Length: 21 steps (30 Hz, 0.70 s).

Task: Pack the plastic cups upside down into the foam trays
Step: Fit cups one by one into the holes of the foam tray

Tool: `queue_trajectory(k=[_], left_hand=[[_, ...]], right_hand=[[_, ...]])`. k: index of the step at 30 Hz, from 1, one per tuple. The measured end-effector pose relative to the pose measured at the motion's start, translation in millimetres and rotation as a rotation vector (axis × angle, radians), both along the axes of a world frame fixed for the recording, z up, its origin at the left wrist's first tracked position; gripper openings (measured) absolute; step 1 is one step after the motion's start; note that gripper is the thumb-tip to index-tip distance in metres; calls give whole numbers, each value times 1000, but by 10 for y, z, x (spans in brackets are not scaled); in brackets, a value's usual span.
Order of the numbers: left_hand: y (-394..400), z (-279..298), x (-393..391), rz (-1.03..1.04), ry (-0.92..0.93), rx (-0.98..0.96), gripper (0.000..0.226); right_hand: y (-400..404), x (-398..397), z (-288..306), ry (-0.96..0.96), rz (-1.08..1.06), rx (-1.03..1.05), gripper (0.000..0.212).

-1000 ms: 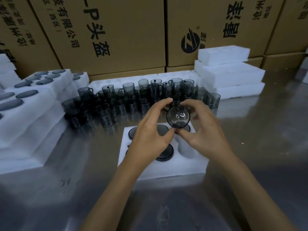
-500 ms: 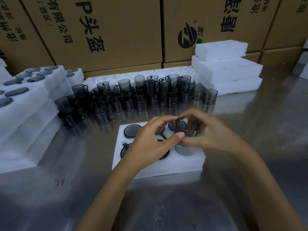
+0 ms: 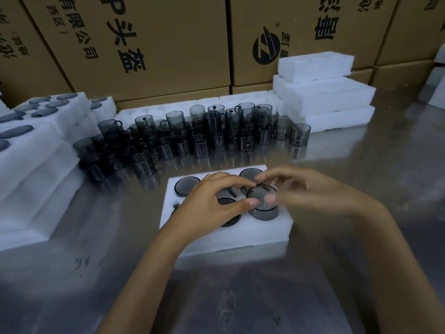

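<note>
One smoky cup (image 3: 262,201) sits upside down in the near right pocket of the foam tray (image 3: 255,233), its base still well above the foam, and I've got both hands on it. My left hand (image 3: 212,206) has thumb and fingers curled around its left side, grasping it; my right hand (image 3: 313,191) is blurred, but its thumb presses the cup's top and its fingers arch over the far rim. Other inverted cups already fill the tray's pockets beside it. Beyond, a crowd of loose cups (image 3: 204,133) stands on the steel tabletop (image 3: 361,165). To the left I see filled foam trays (image 3: 36,145) stacked, to the right empty foam trays (image 3: 322,92) piled up, and cardboard boxes (image 3: 144,44) wall the back.
</note>
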<state>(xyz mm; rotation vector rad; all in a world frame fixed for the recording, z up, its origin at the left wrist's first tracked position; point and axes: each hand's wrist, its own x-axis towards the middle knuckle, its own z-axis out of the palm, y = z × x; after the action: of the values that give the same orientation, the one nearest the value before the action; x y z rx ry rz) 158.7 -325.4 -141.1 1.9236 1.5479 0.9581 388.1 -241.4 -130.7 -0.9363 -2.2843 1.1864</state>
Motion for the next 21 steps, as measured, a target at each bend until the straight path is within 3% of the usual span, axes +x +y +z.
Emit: queue_trajectory(k=[2,8,12,15,18,21], left_hand=[[2,-13,5,6,11,-3,37],[0,-40,23,18,43,2,36],[12,-48,49,56,199,18,33],[34,-50,29,64,229,-33,36],[32,-75,22,42,249,45,34],[11,-68,32,25,261,84,34]], right_hand=[[59,68,-16,101,-73,-2,42],[144,81,-175,-73,-10,-135,70],[155,-9,-242,46,-22,-288,82],[177,-52,-269,94,-25,-365,79],[173,-48,-255,114,-39,-407,74],[135,-45,-264,91,-45,-381,48]])
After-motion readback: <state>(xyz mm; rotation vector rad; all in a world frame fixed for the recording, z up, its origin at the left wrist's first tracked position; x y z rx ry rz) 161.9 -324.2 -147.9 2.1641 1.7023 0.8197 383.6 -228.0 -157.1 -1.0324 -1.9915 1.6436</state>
